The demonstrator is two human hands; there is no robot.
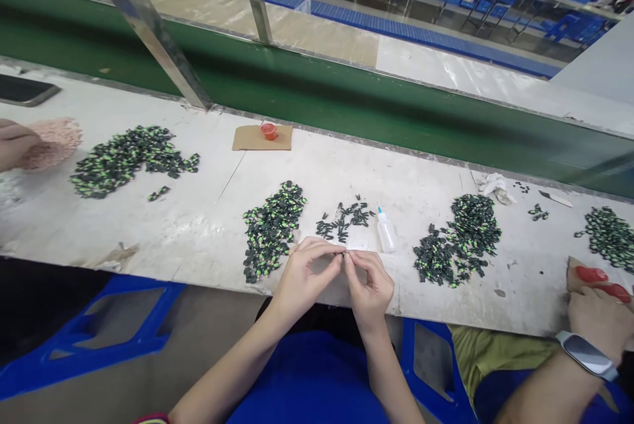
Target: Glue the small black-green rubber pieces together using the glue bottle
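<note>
My left hand and my right hand meet at the near edge of the white worktable, fingertips pinched together on a tiny dark part that is too small to make out. Just beyond the fingers lie several loose small black parts. To their left is a heap of black-and-green parts. A small clear glue bottle lies to the right of the loose parts, with another black-and-green heap further right.
A co-worker's hand with a wristwatch rests at the right near red caps on cardboard. Another person's hand is at the far left by pink parts and a large green-black pile. A red cup sits on cardboard. A green conveyor belt runs behind.
</note>
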